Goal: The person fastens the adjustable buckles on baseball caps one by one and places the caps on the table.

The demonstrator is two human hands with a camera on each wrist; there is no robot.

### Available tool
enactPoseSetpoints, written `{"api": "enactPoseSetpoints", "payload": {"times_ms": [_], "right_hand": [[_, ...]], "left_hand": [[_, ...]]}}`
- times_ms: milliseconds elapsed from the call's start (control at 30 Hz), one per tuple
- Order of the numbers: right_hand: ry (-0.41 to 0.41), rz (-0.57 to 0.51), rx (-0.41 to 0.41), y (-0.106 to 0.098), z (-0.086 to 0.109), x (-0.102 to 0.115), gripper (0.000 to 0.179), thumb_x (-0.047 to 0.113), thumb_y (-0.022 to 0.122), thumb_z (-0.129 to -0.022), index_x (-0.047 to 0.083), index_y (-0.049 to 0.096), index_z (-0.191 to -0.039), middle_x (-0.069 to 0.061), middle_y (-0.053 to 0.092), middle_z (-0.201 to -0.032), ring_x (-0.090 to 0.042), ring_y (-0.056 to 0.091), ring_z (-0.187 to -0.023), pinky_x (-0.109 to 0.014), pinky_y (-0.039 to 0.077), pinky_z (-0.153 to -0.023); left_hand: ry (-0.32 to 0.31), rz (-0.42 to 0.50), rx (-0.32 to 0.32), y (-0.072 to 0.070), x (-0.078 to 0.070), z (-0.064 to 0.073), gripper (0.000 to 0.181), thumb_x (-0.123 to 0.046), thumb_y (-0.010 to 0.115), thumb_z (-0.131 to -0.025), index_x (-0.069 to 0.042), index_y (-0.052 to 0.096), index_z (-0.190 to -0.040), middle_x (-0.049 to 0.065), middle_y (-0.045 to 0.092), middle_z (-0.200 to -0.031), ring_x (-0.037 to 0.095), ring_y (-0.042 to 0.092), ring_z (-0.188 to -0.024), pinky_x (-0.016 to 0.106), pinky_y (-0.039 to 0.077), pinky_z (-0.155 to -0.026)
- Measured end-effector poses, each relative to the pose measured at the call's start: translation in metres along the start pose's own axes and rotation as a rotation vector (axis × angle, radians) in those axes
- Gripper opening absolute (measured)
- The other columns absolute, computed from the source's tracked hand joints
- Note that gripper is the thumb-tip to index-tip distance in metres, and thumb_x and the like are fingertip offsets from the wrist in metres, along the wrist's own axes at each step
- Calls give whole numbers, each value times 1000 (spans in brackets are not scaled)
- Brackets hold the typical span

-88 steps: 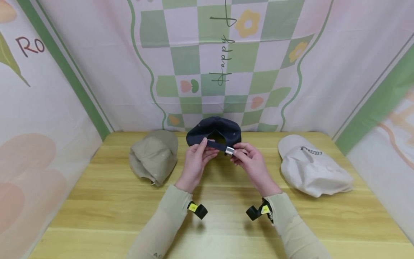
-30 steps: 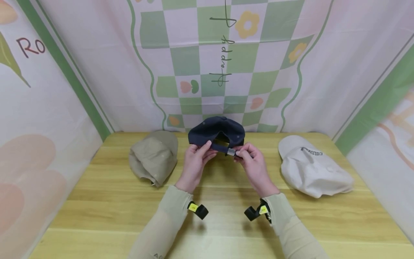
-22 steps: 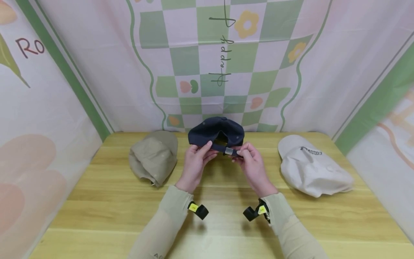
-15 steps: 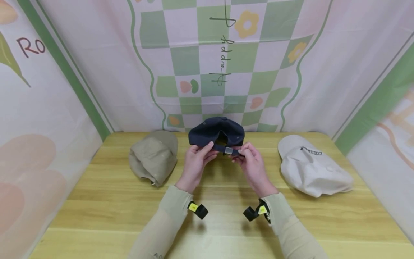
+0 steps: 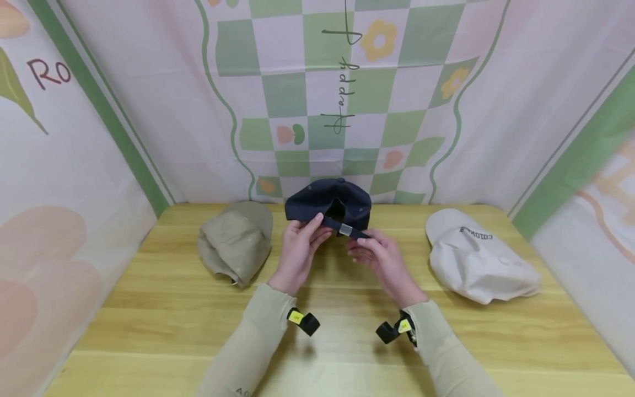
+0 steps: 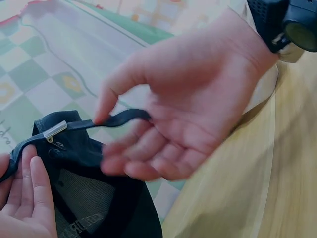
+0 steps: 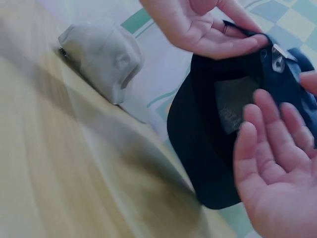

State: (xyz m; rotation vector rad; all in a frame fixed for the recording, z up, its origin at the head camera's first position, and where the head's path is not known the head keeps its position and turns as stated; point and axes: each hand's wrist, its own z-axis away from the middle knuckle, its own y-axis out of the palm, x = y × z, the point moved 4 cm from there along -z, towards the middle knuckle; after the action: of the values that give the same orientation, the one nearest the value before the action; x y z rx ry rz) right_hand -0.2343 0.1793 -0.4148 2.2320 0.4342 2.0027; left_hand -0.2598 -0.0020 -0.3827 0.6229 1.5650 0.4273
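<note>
A navy baseball cap (image 5: 317,198) is held up at the middle back, its rear opening facing me. My left hand (image 5: 296,245) pinches the adjuster strap left of its silver buckle (image 5: 345,229). The strap's loose tail (image 6: 128,115) runs out past the buckle towards my right palm. Beneath it, my right hand (image 5: 384,262) has loosened, its thumb against the tail and its other fingers apart below, slightly blurred. In the right wrist view the dark cap brim (image 7: 213,186) points down, close over the table.
A tan cap (image 5: 238,237) lies on the wooden table (image 5: 317,358) to the left. A pale cap with dark lettering (image 5: 476,253) lies at right. A patterned fabric backdrop (image 5: 327,99) hangs right behind the table.
My right hand, which pinched the strap end, has slackened and dropped slightly. The buckle and cap have shifted a little left, and more tail shows beyond the buckle. Left hand keeps its grip.
</note>
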Motion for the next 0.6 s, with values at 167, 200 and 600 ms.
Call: {"api": "enactPoseSetpoints", "payload": {"times_ms": [167,200,600], "right_hand": [[104,69,115,1,2,-17,40,16,55,-104,-7,55,-136,-28,66,-118,-34,67,-102,-40,57,-86],[122,75,130,3,2,-20,42,17,55,-104,-6,53,-140,-30,64,-121,-36,66,-104,-40,57,-87],[170,86,115,20,-2,-28,43,19,54,-105,-4,48,-140,-27,57,-135,-42,56,-121,-43,51,-98]], "left_hand": [[0,31,-3,2,0,1,3,-5,62,-102,-3,64,-103,9,69,-92,16,72,-77,31,59,-79],[-3,37,-3,2,0,1,4,-5,63,-102,-2,64,-104,9,69,-91,16,71,-77,31,59,-79],[-27,37,31,2,5,4,8,-9,64,-102,-3,66,-107,10,71,-90,17,72,-79,32,59,-82]]}}
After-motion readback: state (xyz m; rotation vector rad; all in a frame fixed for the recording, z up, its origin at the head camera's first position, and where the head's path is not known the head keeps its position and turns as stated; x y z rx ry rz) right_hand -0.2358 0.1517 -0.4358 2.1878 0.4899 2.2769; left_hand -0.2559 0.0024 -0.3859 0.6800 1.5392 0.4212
